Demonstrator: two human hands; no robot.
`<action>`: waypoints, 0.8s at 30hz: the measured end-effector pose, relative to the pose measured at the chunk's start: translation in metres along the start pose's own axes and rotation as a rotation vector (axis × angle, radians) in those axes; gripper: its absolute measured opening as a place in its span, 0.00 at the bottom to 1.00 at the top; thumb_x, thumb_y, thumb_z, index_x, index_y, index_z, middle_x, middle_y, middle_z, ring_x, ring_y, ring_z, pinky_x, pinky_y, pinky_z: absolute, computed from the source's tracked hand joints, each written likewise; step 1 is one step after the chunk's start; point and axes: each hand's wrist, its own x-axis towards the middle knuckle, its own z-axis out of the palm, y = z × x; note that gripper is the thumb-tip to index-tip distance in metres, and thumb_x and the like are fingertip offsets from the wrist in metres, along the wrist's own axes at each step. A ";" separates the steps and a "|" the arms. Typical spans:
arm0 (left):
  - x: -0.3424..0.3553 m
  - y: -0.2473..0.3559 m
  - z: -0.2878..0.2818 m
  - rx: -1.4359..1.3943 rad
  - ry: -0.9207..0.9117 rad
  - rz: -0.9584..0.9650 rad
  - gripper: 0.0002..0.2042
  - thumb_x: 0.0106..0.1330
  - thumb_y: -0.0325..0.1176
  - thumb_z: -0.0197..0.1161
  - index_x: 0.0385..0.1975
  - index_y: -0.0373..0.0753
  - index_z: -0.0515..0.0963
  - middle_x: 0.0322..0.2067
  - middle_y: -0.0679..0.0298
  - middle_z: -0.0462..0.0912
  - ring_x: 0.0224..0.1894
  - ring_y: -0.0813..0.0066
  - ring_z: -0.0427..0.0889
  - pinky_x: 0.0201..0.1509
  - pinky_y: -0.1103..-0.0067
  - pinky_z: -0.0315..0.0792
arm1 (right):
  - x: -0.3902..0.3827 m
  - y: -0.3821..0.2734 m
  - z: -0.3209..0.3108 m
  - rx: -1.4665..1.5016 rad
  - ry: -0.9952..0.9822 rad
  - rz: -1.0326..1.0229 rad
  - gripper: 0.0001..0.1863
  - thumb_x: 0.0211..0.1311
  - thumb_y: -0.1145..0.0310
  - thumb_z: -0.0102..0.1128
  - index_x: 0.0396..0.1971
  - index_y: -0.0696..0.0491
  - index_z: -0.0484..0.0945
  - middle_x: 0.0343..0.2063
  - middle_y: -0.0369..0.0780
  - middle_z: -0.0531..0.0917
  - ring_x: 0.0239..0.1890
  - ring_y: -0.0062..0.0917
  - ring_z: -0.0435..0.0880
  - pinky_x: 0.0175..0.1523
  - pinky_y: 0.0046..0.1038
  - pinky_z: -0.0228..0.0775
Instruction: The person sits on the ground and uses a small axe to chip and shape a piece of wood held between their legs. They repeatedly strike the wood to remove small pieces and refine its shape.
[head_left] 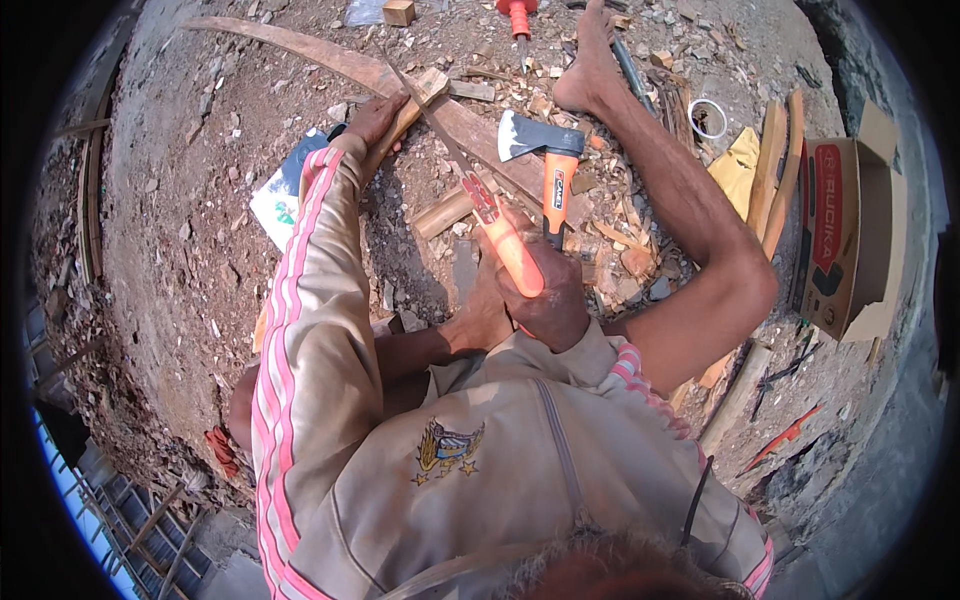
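My left hand (375,120) grips a short light wooden piece (410,108) over a long curved plank (315,50). My right hand (540,295) holds a handsaw by its orange handle (512,250). The thin saw blade (445,140) reaches up and left across the wooden piece; whether it touches the wood is unclear. An axe (538,140) with a dark head and orange handle lies just right of the saw, on the plank. A short wood block (445,212) lies below the blade. A blue-and-white packet (275,200) is partly hidden by my left arm.
My bare legs (730,260) frame the rubble ground (200,300). A red-handled chisel (518,20) is at the top. On the right are wood strips (770,170), an open cardboard box (845,240), a white ring (708,118), yellow material (735,170) and a red tool (785,435).
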 end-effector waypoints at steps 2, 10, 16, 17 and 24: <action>-0.012 0.021 0.007 0.056 0.044 0.039 0.31 0.73 0.62 0.51 0.38 0.33 0.82 0.20 0.60 0.82 0.15 0.72 0.80 0.20 0.76 0.76 | -0.023 -0.015 -0.016 -0.022 0.024 0.026 0.36 0.51 0.77 0.64 0.66 0.55 0.71 0.40 0.46 0.86 0.36 0.40 0.88 0.40 0.37 0.80; -0.024 0.007 0.023 0.516 0.399 0.484 0.29 0.76 0.56 0.45 0.38 0.32 0.80 0.30 0.46 0.83 0.36 0.49 0.83 0.44 0.62 0.73 | 0.006 -0.015 -0.009 -0.024 -0.018 0.085 0.32 0.56 0.76 0.63 0.64 0.55 0.72 0.34 0.46 0.85 0.31 0.37 0.87 0.37 0.35 0.79; -0.047 0.033 0.036 0.561 0.409 0.416 0.29 0.76 0.57 0.42 0.39 0.34 0.79 0.38 0.37 0.83 0.44 0.34 0.81 0.50 0.55 0.72 | -0.034 -0.022 -0.037 -0.030 -0.013 0.119 0.30 0.58 0.82 0.56 0.64 0.61 0.72 0.45 0.44 0.84 0.39 0.25 0.84 0.45 0.26 0.76; -0.044 0.029 0.041 0.575 0.420 0.411 0.29 0.76 0.57 0.42 0.40 0.34 0.79 0.38 0.38 0.83 0.44 0.34 0.81 0.50 0.55 0.72 | -0.031 -0.020 -0.036 -0.022 0.000 0.122 0.30 0.58 0.82 0.55 0.64 0.61 0.72 0.45 0.43 0.84 0.40 0.24 0.83 0.46 0.25 0.76; -0.057 0.015 0.060 0.650 0.458 0.419 0.28 0.76 0.59 0.42 0.39 0.40 0.78 0.33 0.43 0.84 0.40 0.39 0.83 0.45 0.55 0.74 | -0.015 -0.024 -0.035 0.029 -0.030 0.152 0.30 0.57 0.81 0.54 0.64 0.62 0.72 0.48 0.44 0.83 0.43 0.25 0.81 0.51 0.25 0.74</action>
